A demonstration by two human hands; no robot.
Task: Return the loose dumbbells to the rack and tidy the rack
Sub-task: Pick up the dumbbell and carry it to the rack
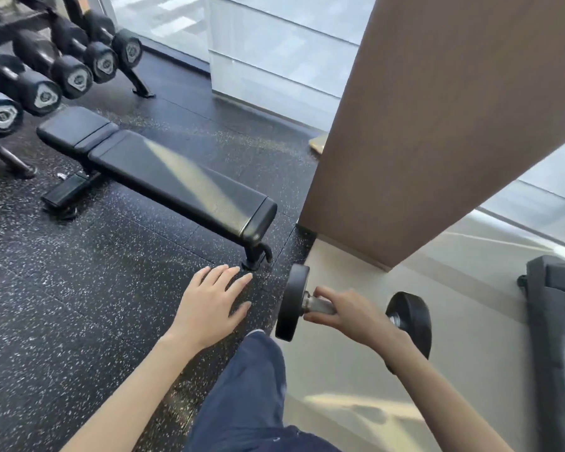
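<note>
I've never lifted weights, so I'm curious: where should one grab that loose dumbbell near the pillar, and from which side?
Take the dumbbell by its metal handle, midway between the two round black ends, coming from above. The bar lies roughly level and is thin enough to wrap a hand round; the ends are too wide. The right hand grips it just so.

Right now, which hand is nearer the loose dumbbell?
Right. The right hand grips the dumbbell by its handle; the left hand is open, left of it, not touching.
</note>
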